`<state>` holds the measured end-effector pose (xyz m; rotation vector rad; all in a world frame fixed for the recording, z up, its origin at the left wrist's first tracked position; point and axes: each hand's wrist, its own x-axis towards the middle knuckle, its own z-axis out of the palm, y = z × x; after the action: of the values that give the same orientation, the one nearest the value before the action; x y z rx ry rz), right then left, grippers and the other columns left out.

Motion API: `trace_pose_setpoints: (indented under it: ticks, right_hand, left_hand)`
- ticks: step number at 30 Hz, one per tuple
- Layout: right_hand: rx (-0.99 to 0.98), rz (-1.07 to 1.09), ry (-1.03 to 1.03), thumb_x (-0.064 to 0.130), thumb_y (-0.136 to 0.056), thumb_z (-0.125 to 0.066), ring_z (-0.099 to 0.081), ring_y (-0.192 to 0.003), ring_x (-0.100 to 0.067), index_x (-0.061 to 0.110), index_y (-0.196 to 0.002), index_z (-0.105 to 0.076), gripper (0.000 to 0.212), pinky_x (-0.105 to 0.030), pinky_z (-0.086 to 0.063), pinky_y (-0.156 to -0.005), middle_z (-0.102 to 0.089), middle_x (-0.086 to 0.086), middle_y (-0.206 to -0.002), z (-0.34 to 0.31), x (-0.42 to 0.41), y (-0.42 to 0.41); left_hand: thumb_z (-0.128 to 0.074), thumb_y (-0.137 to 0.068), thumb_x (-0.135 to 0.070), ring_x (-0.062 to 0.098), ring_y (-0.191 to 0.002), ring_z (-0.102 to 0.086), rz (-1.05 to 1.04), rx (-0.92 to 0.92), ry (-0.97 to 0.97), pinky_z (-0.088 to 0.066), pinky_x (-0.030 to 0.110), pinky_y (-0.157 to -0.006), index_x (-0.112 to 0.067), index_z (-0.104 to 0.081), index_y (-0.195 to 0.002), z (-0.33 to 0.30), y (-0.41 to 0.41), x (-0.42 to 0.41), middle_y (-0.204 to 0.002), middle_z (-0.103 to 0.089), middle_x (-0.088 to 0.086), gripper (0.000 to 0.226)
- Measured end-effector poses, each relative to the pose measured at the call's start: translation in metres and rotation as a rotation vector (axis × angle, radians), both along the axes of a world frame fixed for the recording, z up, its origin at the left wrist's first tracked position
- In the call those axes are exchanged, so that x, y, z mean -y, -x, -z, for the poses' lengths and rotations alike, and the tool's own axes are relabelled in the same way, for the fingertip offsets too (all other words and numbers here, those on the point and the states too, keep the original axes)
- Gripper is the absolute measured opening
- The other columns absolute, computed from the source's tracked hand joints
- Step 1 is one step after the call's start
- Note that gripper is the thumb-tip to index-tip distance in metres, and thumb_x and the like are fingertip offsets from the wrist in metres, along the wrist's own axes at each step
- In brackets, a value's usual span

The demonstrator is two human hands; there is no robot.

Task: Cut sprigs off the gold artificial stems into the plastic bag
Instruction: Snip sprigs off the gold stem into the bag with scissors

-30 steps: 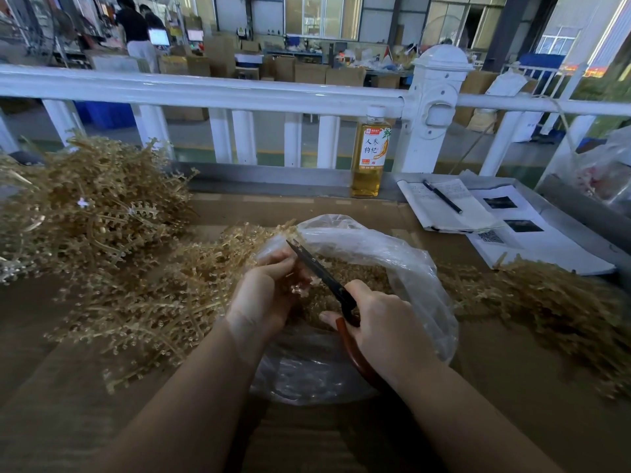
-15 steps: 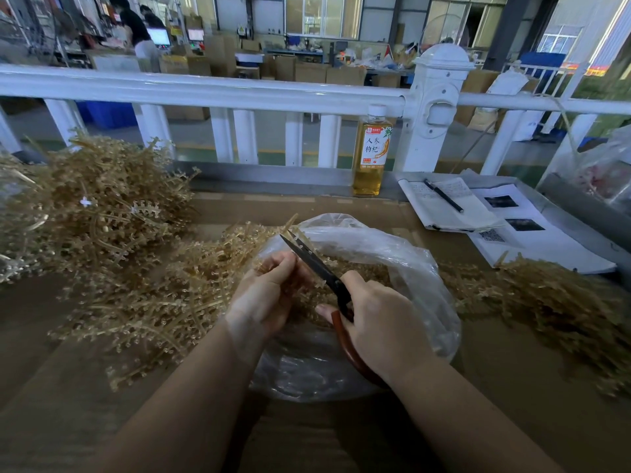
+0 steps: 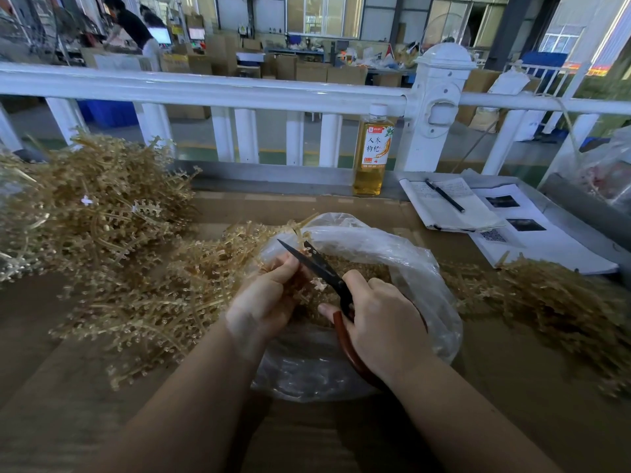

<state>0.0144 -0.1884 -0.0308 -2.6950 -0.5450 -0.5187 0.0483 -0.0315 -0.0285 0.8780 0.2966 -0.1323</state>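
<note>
Both hands work over the plastic bag [image 3: 392,254] on a brown table [image 3: 512,387] — the left hand [image 3: 263,302] pinches a gold stem [image 3: 300,233], the right hand [image 3: 382,322] grips scissors [image 3: 317,264] with blades apart. Gold stems [image 3: 102,206] pile on each side. Behind, a white railing [image 3: 205,87], a bottle [image 3: 372,151], papers [image 3: 532,233] — maybe a workshop beyond.

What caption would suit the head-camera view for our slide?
Right hand works open scissors on a gold stem gripped by the left hand over a plastic bag.

stems [image 3: 112,213] gold | scissors [image 3: 319,264] black, red handles | bag [image 3: 403,254] clear | railing [image 3: 205,88] white
</note>
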Motion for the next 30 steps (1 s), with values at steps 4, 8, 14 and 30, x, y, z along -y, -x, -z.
trace_pose_setpoints:
  ticks: [4, 8, 14, 30]
  right_hand:
    - [-0.01, -0.001, -0.014, 0.058, -0.091, -0.046, -0.056, -0.077, -0.018, 0.024, -0.1, -0.046, 0.035, -0.026, -0.04, -0.064, -0.055, 0.003, -0.08, -0.001, -0.002, -0.002]
    - [-0.065, -0.018, -0.048, 0.059, -0.092, -0.044, -0.048, -0.068, -0.014, 0.029, -0.091, -0.033, 0.032, -0.025, -0.039, -0.063, -0.053, 0.005, -0.075, 0.0, -0.006, -0.003]
    - [-0.041, -0.015, -0.021, 0.057, -0.093, -0.043, -0.042, -0.062, -0.013, 0.028, -0.091, -0.032, 0.031, -0.023, -0.033, -0.06, -0.045, 0.008, -0.07, 0.0, -0.006, -0.001]
    - [-0.016, 0.006, 0.139, 0.058, -0.092, -0.043, -0.058, -0.081, -0.018, 0.025, -0.111, -0.048, 0.038, -0.026, -0.04, -0.062, -0.055, 0.004, -0.083, 0.001, 0.009, -0.002]
  left_hand:
    - [-0.049, -0.092, -0.011, 0.028, -0.094, -0.046, 0.024, 0.067, -0.011, -0.034, 0.045, -0.107, -0.009, -0.051, -0.079, 0.003, 0.0, 0.0, -0.088, -0.05, 0.014, 0.013]
    - [-0.054, -0.084, -0.013, 0.021, -0.076, -0.054, 0.074, 0.144, -0.02, -0.049, 0.031, -0.077, -0.007, -0.053, -0.083, 0.005, 0.0, -0.004, -0.086, -0.051, 0.013, 0.006]
    - [-0.053, -0.087, -0.009, 0.019, -0.071, -0.056, 0.044, 0.098, -0.028, -0.054, 0.027, -0.061, -0.006, -0.054, -0.089, 0.005, -0.002, -0.005, -0.087, -0.054, 0.014, 0.004]
    - [-0.056, -0.089, -0.014, 0.016, -0.064, -0.065, -0.2, 0.057, -0.066, -0.051, 0.02, -0.054, -0.007, -0.064, -0.1, -0.013, 0.002, -0.004, -0.077, -0.07, 0.003, 0.015]
